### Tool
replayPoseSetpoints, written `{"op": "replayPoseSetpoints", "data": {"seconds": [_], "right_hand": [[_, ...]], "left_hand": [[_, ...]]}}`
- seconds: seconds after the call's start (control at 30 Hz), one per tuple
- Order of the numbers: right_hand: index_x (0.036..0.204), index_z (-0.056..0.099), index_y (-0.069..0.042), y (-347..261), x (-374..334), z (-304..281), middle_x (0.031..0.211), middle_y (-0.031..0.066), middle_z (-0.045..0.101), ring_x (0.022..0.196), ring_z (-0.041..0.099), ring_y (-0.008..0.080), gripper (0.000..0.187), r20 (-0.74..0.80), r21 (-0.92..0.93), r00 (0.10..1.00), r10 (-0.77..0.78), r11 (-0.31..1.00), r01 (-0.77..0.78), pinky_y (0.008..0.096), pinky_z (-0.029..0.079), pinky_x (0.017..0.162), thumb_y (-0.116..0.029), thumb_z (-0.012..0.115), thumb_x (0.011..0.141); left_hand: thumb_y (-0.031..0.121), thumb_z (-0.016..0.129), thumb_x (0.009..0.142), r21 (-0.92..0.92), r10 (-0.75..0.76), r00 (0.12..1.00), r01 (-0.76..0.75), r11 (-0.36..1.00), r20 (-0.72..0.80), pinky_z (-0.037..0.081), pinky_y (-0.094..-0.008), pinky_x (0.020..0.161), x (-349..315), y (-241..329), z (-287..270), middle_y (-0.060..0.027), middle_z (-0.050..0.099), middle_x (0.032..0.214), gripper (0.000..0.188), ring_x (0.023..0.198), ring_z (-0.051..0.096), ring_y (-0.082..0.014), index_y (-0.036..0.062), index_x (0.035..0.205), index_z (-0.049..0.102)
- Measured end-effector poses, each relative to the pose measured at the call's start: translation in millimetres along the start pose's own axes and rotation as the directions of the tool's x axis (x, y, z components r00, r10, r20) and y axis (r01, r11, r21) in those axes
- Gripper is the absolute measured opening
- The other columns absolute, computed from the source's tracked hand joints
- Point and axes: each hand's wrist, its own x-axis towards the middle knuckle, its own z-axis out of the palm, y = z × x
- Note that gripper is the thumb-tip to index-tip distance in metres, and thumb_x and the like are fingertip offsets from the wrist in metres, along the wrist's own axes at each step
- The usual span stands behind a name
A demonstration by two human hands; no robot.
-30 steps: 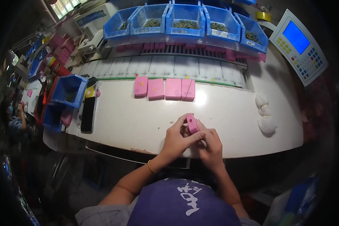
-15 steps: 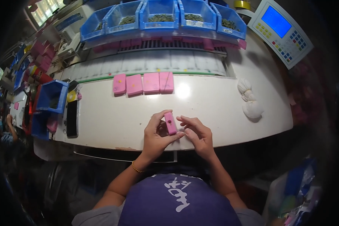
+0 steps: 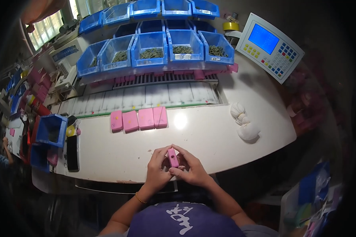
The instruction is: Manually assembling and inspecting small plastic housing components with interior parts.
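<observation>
Between my two hands, over the near edge of the table, is a small pink block point(image 3: 172, 154) with a dark round hole in the side facing up. My left hand point(image 3: 156, 170) grips it from the left, with a yellow beaded bracelet on that wrist. My right hand point(image 3: 194, 169) closes on it from the right, fingertips at its far end and thumb at its near end. Farther off, several pink blocks point(image 3: 146, 118) stand side by side in a row, some with yellow marks or pen scribbles on them.
Blue bins point(image 3: 148, 59) holding small dark greenish pieces line the back above a white strip point(image 3: 146, 94). A control panel point(image 3: 269, 47) with a blue screen stands back right. A tied white cloth bundle point(image 3: 247, 128) lies right; a black phone point(image 3: 72, 154) and blue bin point(image 3: 53, 132) are left.
My right hand, earlier apart from the pink block with fingers spread, has come to the block and now holds it too. The view has tilted up, showing more bins at the back.
</observation>
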Motion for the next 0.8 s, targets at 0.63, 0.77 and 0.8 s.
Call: {"op": "replayPoseSetpoints", "data": {"seconds": [0.63,0.77,0.8], "right_hand": [[0.127,0.058,-0.003,-16.3,13.7,0.2,0.088,0.0018,0.06,0.083,0.058,0.0079,0.041,-0.049,0.418,0.963,0.266,0.881,-0.222,0.0239,0.047,0.079,-0.006,0.062,0.086],[0.126,0.059,-0.002,-12.9,12.5,5.6,0.087,0.0016,0.06,0.082,0.059,0.0081,0.038,-0.094,0.415,0.975,0.202,0.898,-0.146,0.0245,0.048,0.078,-0.005,0.06,0.088],[0.126,0.059,-0.002,-11.8,12.4,6.7,0.087,0.0016,0.06,0.082,0.059,0.0081,0.038,-0.094,0.415,0.975,0.202,0.898,-0.146,0.0245,0.048,0.078,-0.005,0.06,0.088]], "left_hand": [[0.012,0.084,0.073,-0.015,-0.002,1.0,0.002,1.0,-0.016,0.055,-0.0318,0.08,-1.1,-6.1,1.9,-0.0131,0.061,0.114,0.064,0.095,0.065,-0.0217,0.0015,0.13,0.057],[0.01,0.084,0.072,-0.038,-0.033,0.999,0.032,0.999,-0.021,0.056,-0.0324,0.081,-2.4,-2.9,1.7,-0.0126,0.061,0.114,0.063,0.097,0.065,-0.0227,0.0023,0.129,0.058],[0.01,0.084,0.072,-0.038,-0.033,0.999,0.032,0.999,-0.02,0.056,-0.0324,0.081,-2.1,-2.6,1.3,-0.0126,0.061,0.114,0.063,0.097,0.065,-0.0227,0.0023,0.129,0.058]]}}
